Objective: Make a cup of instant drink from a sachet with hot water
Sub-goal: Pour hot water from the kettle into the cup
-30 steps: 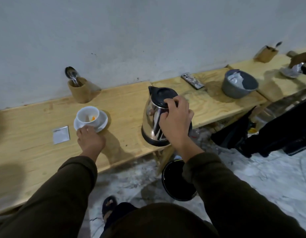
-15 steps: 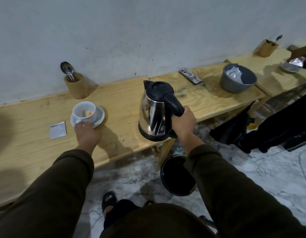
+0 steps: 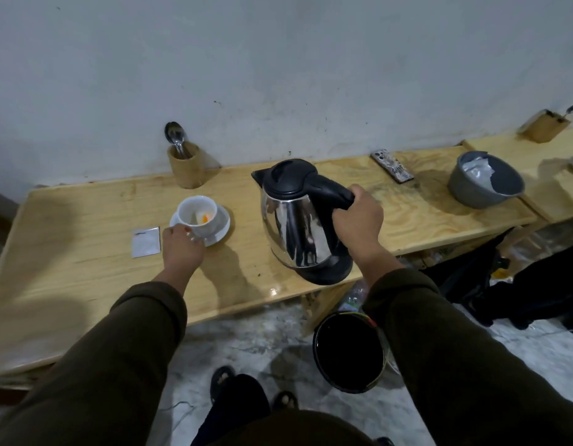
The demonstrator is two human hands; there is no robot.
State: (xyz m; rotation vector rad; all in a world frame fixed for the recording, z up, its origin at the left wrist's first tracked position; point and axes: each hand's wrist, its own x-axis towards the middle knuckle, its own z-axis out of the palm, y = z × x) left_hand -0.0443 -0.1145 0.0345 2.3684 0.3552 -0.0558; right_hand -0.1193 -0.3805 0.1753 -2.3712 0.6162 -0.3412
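Nearest the camera, a round black bucket [image 3: 349, 352] is sitting on the marbled floor under the front edge of the long pale wooden bench [image 3: 85, 262]; its inside is reading only as black, so its contents cannot be told. On the bench, the right hand [image 3: 359, 220] is wrapping closed around the black handle of the shiny steel electric kettle with a black lid [image 3: 298, 220], whose lid is sitting shut; whether the kettle is resting on the wood or just off it cannot be told. To the left, the left hand [image 3: 182, 246] is curling its fingers against the near rim of the white saucer [image 3: 222, 225], steadying it. On that saucer the white ceramic cup [image 3: 198, 215] is standing upright, holding a little pale powder with an orange fleck. Just left, a flat silver sachet [image 3: 145, 241] is lying torn. Farther back, a wooden holder [image 3: 186, 169] is keeping metal spoons [image 3: 175, 136], and a grey bowl [image 3: 484, 185] is holding crumpled silver wrappers [image 3: 476, 172].
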